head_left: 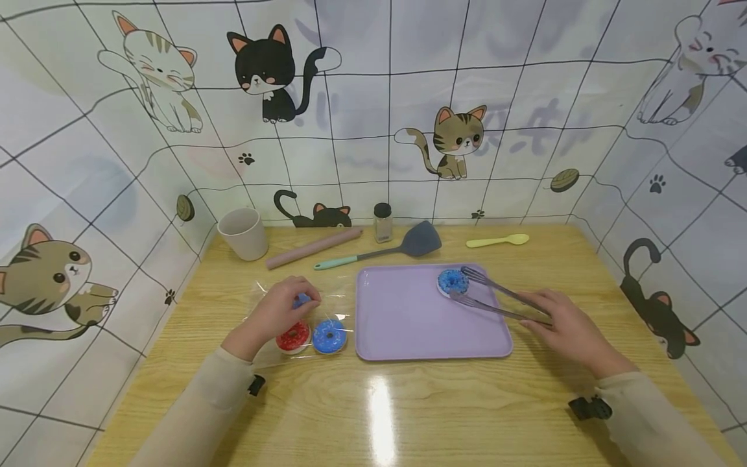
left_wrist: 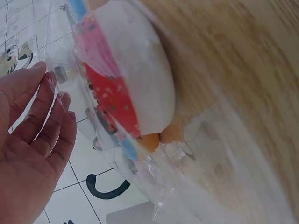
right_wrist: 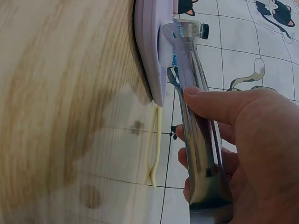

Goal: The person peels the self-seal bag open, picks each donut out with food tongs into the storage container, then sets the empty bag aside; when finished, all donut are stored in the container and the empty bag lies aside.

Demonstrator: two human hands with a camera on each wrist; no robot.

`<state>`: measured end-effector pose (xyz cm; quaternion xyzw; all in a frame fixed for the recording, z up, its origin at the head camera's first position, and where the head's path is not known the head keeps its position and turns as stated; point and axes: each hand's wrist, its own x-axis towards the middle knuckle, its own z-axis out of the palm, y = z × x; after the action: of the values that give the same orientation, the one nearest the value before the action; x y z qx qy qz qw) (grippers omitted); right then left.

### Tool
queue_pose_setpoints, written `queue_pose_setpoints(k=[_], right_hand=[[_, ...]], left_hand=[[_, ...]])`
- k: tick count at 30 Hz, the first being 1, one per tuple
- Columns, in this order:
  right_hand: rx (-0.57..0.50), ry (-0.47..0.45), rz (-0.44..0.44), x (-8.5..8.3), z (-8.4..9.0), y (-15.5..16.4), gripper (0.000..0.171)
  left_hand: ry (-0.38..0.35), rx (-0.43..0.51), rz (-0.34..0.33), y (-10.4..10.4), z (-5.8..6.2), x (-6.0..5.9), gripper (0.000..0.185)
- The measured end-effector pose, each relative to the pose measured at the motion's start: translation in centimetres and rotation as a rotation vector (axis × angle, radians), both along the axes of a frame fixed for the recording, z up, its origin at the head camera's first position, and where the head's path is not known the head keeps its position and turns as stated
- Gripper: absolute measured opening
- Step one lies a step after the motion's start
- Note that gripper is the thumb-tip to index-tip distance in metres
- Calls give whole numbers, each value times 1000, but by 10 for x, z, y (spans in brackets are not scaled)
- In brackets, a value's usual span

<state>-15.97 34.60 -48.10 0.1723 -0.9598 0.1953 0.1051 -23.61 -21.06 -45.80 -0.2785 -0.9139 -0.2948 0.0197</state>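
Observation:
My left hand (head_left: 279,312) is over a clear plastic bag (head_left: 340,305), its thumb and fingertips pinching the film's edge in the left wrist view. Inside the bag are a red sprinkled donut (head_left: 294,337), a blue donut (head_left: 329,336) and another donut (head_left: 301,300) partly hidden by that hand. Metal tongs (head_left: 503,290) are gripped in my right hand (head_left: 574,334), thumb on one arm and fingers on the other. Their tips stand at either side of a blue sprinkled donut (head_left: 452,282), which lies near the far right corner of the lilac tray (head_left: 403,324).
Along the back of the wooden table (head_left: 327,415) are a beige cup (head_left: 243,235), a brown rolling pin (head_left: 315,248), a black-capped jar (head_left: 382,224), a spatula (head_left: 420,240) and a yellow spoon (head_left: 497,241). Cat-patterned sheeting (head_left: 362,155) encloses the back and sides.

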Motion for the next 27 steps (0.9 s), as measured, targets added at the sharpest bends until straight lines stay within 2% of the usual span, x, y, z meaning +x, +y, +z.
queue_pose_setpoints(k=[6, 13, 18, 24, 27], right_hand=[[-24, 29, 16, -1, -3, -4, 55], [-24, 93, 63, -4, 4, -21, 60], [-27, 123, 94, -4, 4, -41, 57], [-48, 103, 159, -4, 6, -74, 51], [-63, 104, 200, -8, 9, -92, 50]], left_hand=[[-5, -2, -4, 0, 3, 1, 4], [-16, 3, -1, -1, 3, 2, 3], [-24, 15, -2, 1, 3, 1, 4], [-38, 4, 16, 0, 2, 1, 6], [-22, 1, 11, 0, 2, 1, 6]])
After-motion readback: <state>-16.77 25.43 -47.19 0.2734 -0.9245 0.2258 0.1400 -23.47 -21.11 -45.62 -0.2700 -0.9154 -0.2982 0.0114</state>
